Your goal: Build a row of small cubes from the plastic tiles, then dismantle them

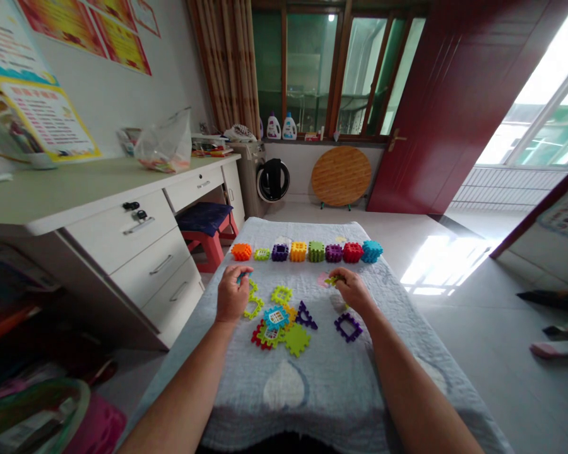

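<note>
My left hand (233, 293) is closed on a small blue piece (245, 275) above the left of the cloth-covered table (322, 384). Just right of it lie yellow-green frame pieces (254, 308). My right hand (353, 291) pinches a yellow-green piece (331, 280), partly hidden by the fingers. Below that hand is a purple square frame (348, 327). Between the hands are a purple triangle (306, 315), a blue lattice piece (276, 317), a solid green square (297, 340), a red piece (260, 336) and a green frame (281, 294).
A row of several block shapes crosses the table's far part, from an orange one (241, 252) to a blue one (372, 251). A white desk (99, 189) and a red stool (211, 243) stand left. A person's foot (556, 349) shows at right.
</note>
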A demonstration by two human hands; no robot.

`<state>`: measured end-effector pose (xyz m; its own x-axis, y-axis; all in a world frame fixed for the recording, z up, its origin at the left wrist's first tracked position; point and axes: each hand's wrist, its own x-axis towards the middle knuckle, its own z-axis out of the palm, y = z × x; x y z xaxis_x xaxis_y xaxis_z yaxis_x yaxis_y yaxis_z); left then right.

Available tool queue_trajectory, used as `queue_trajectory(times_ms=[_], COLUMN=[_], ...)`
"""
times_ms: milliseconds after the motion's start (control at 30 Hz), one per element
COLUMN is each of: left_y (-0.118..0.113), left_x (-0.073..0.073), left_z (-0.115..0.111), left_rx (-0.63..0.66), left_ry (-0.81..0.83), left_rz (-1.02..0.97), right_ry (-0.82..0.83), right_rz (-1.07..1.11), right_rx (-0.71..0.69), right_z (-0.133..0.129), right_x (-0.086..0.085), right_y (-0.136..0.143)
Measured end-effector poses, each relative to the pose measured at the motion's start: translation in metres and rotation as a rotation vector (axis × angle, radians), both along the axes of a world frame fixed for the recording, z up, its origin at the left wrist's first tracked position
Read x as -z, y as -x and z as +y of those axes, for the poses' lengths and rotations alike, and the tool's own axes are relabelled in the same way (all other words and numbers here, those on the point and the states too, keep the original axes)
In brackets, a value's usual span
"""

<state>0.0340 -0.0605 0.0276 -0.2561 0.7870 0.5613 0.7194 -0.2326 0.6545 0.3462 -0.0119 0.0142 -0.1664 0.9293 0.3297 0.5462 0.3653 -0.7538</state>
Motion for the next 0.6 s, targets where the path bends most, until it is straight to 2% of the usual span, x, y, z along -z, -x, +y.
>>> queue_trajectory(times_ms=[133,233,333,467,600], left_y=[0.013,0.022,0.028,0.029,0.03], left_x=[0.005,0.01,0.012,0.01,0.01], left_z=[0.005,0.011,0.013,0.011,0.009], left_rx=[-0.054,-0.033,0.013,0.096,0.121], left_ry=[0.042,0.087,0.145,0.272,0.277], left_rz=[-0.195,-0.417,-0.54,-0.511,-0.383], right_ry=[0.11,0.176,0.252,0.375,0.399], right_rz=[0.143,0.221,0.284,0.485,0.723], right_rx=[0.044,0.077,0.073,-0.063,-0.139], right_z=[0.003,0.004,0.002,-0.004,-0.005], right_x=[0.0,-0.002,-0.008,-0.016,-0.018], right_y=[-0.003,-0.008,-0.014,-0.016,-0.016])
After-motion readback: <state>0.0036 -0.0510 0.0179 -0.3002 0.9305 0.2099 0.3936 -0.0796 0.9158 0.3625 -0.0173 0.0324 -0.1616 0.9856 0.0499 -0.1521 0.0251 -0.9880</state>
